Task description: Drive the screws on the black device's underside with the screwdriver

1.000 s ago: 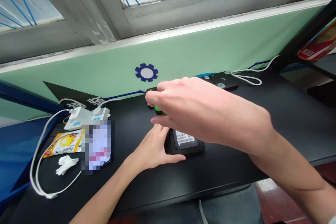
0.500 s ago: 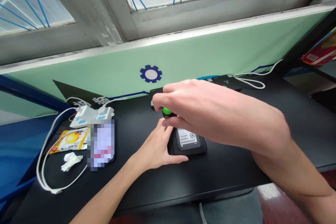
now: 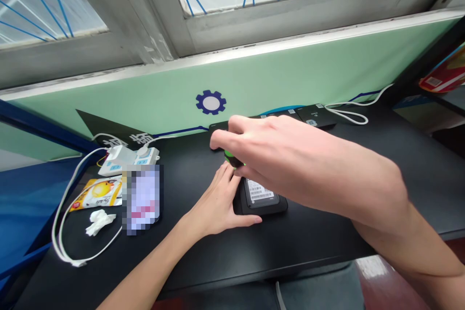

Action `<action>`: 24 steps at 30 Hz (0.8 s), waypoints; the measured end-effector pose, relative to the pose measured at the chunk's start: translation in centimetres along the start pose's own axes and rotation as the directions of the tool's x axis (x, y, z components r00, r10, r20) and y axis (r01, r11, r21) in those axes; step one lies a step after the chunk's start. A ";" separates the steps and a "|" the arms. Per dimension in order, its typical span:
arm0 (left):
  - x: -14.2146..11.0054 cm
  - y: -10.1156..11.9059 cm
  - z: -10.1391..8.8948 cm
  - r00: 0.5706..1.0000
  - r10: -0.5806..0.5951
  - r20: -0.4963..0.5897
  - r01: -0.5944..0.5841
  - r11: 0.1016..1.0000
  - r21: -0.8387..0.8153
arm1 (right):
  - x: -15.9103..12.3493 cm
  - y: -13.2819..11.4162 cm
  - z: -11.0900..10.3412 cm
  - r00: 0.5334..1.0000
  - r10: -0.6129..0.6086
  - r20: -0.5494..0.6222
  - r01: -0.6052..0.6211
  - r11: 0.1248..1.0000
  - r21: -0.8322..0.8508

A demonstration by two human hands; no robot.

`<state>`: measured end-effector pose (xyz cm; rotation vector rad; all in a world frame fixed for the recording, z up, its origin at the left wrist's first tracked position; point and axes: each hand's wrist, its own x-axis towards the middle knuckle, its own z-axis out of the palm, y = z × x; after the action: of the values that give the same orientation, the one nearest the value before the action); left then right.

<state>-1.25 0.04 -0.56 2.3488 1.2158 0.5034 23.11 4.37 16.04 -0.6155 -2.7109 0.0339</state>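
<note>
The green-capped object is held pinched in the right hand, fingers and thumb closed round it, just beyond the far end of the flat black case, whose barcode label faces up. Most of the object is hidden by the fingers, so whether it touches the case cannot be told. The left hand is kept open, with its fingers and thumb pressed against the case's left side. The case is thus seen steadied, not lifted, on the black desk. No finished join between the held object and the case is shown. A black device with its white cable is left untouched further back, while the power strip, snack packet and crumpled tissue lie off to the left
</note>
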 end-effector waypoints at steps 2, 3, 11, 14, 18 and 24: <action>0.0 0.0 0.0 1.000 0.000 -0.003 0.000 1.000 0.007 | -0.6 0.2 -0.2 0.999 -0.022 0.034 0.019 0.997 0.078; 0.0 -0.1 0.0 1.000 -0.004 0.002 0.004 1.000 0.001 | -0.7 0.3 -0.3 0.998 -0.032 0.046 0.027 0.994 0.106; -0.2 -0.6 0.5 0.999 -0.030 0.025 0.030 1.000 -0.003 | 1.7 -0.1 0.5 0.999 0.041 0.007 -0.040 0.993 -0.112; -0.2 -0.5 0.4 0.999 -0.026 0.022 0.026 1.000 -0.004 | 1.3 0.0 0.5 0.999 0.028 -0.018 -0.030 0.990 -0.136; 0.0 -0.2 0.3 1.000 -0.024 0.003 0.024 1.000 -0.007 | 0.1 0.4 0.0 0.999 -0.036 -0.024 0.034 0.998 -0.058; 0.0 -0.1 0.2 0.999 -0.029 0.014 0.029 0.999 -0.012 | 0.7 0.1 -0.2 0.999 -0.037 -0.027 0.036 0.998 -0.061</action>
<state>-1.27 0.07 -0.78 2.3170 1.2354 0.4830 22.65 4.77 16.41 -0.5793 -2.7041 -0.0654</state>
